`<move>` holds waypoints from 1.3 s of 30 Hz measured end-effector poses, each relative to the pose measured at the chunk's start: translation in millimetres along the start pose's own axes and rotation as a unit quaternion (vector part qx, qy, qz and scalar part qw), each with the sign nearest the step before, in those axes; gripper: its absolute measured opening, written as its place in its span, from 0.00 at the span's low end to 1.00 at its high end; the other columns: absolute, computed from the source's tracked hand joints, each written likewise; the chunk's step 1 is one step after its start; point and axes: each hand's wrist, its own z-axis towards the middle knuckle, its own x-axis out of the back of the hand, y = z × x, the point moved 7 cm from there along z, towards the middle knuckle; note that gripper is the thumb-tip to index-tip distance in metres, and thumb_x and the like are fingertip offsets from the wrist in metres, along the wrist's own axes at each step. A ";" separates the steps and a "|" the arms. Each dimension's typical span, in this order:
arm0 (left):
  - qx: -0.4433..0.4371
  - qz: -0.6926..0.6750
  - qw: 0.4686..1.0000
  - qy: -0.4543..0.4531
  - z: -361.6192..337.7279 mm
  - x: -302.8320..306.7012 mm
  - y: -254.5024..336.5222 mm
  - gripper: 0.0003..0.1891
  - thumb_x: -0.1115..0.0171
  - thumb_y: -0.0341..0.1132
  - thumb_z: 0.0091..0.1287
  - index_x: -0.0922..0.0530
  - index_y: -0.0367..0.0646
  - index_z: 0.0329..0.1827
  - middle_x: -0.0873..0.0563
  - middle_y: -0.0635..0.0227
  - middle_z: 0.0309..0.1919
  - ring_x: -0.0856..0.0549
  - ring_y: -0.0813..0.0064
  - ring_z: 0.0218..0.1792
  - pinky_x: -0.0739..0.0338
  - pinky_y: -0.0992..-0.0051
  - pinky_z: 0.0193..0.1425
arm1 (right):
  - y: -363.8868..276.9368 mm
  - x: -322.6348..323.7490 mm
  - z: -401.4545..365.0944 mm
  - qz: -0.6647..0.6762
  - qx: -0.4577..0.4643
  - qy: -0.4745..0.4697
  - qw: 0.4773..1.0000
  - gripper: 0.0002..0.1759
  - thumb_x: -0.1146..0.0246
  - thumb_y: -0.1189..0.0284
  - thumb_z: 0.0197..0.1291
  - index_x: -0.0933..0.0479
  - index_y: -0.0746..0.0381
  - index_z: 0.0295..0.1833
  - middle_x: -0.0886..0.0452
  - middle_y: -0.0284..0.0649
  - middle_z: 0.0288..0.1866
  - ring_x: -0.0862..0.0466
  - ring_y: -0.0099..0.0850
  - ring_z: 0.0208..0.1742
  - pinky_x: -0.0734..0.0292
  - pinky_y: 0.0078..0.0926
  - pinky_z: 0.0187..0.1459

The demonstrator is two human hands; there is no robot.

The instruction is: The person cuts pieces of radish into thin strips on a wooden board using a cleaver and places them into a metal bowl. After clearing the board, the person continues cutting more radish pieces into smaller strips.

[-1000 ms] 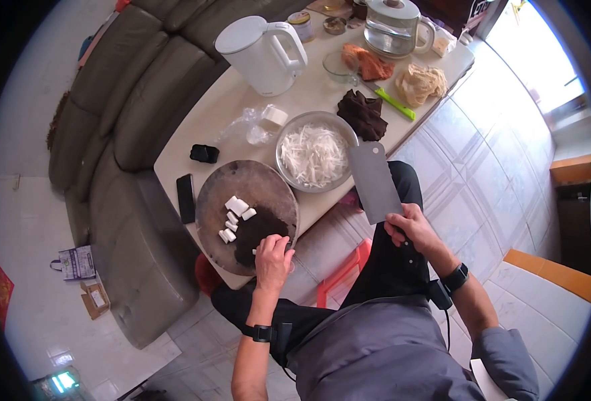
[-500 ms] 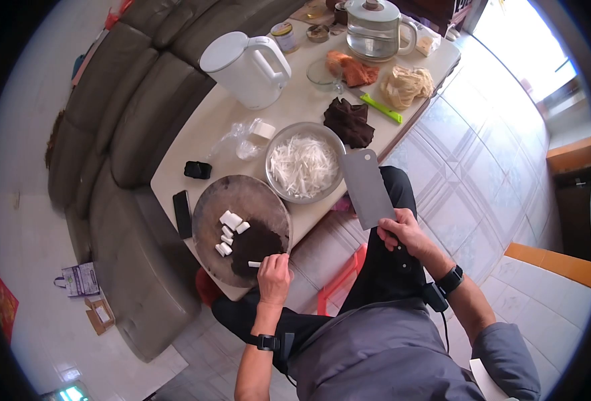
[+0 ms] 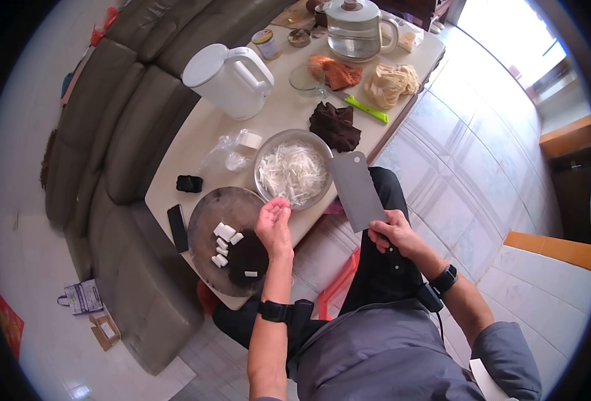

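My right hand (image 3: pixel 392 232) grips the handle of a cleaver (image 3: pixel 358 190), its broad grey blade pointing up and away beside the bowl. Over the near left rim of a metal bowl (image 3: pixel 329 175) is my left hand (image 3: pixel 275 226), its fingers curled together. Whatever they may hold is hidden. Fine white shreds (image 3: pixel 293 171), which look like radish, fill the bowl. On the round chopping board (image 3: pixel 208 212) several white chunks (image 3: pixel 222 244) lie grouped near the middle. A single small white piece (image 3: pixel 251 273) rests apart on the board's dark wet patch.
A white kettle (image 3: pixel 225 83) and a glass pitcher (image 3: pixel 353 33) stand farther back on the table. A dark brown cloth (image 3: pixel 335 127), a green-handled knife (image 3: pixel 367 109), a glass cup (image 3: pixel 304 79) and orange cloth (image 3: pixel 336 72) lie behind the bowl. A phone (image 3: pixel 178 228) lies left of the board.
My left hand has moved from the near edge of the board up to the bowl's rim. The small white piece it was touching stays on the board. The cleaver is still held.
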 end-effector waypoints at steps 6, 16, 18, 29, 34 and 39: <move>0.001 0.090 0.995 0.031 4.2 4.8 0.9 0.16 0.44 0.22 0.63 0.26 0.31 0.55 0.17 0.59 0.46 0.19 0.72 0.48 0.27 0.75 0.57 | -0.8 -0.1 -1.0 0.011 -0.004 0.009 1.000 0.08 0.45 0.74 0.63 0.28 0.68 0.33 0.26 0.36 0.21 0.32 0.19 0.15 0.29 0.21 0.19; -0.212 0.387 0.888 0.127 -83.7 109.5 55.7 0.09 0.41 0.22 0.61 0.20 0.34 0.44 0.16 0.59 0.38 0.16 0.67 0.37 0.21 0.74 0.41 | -0.4 -9.3 2.9 -0.078 -0.005 0.022 0.997 0.09 0.45 0.74 0.63 0.29 0.68 0.32 0.26 0.35 0.21 0.32 0.18 0.14 0.30 0.20 0.17; -0.265 0.437 0.852 0.109 -101.3 125.7 56.1 0.09 0.40 0.22 0.59 0.20 0.34 0.42 0.17 0.58 0.38 0.17 0.62 0.39 0.21 0.70 0.42 | -1.3 -21.0 1.7 -0.190 0.003 -0.008 0.982 0.10 0.46 0.75 0.61 0.29 0.68 0.28 0.27 0.34 0.19 0.31 0.18 0.14 0.31 0.20 0.17; -0.417 0.514 0.748 0.046 -116.6 145.4 28.3 0.07 0.40 0.20 0.56 0.20 0.33 0.38 0.18 0.58 0.38 0.20 0.57 0.42 0.23 0.64 0.47 | 14.3 -184.3 0.1 -0.626 0.156 -0.145 0.750 0.05 0.45 0.78 0.51 0.31 0.69 0.34 0.24 0.56 0.22 0.21 0.54 0.30 0.27 0.46 0.34; -0.396 0.475 0.783 0.065 -110.9 153.3 19.6 0.06 0.40 0.20 0.56 0.20 0.33 0.36 0.20 0.58 0.37 0.20 0.56 0.41 0.24 0.63 0.46 | 37.4 -222.6 3.2 -0.674 0.190 -0.193 0.687 0.06 0.45 0.80 0.45 0.31 0.70 0.32 0.23 0.54 0.22 0.20 0.52 0.30 0.26 0.45 0.32; -0.422 0.485 0.760 0.097 -116.2 153.1 18.6 0.07 0.39 0.19 0.54 0.21 0.34 0.35 0.21 0.57 0.37 0.20 0.56 0.41 0.24 0.63 0.45 | 41.3 -231.1 6.1 -0.690 0.231 -0.210 0.653 0.07 0.44 0.80 0.45 0.30 0.71 0.33 0.21 0.54 0.27 0.18 0.50 0.30 0.24 0.42 0.32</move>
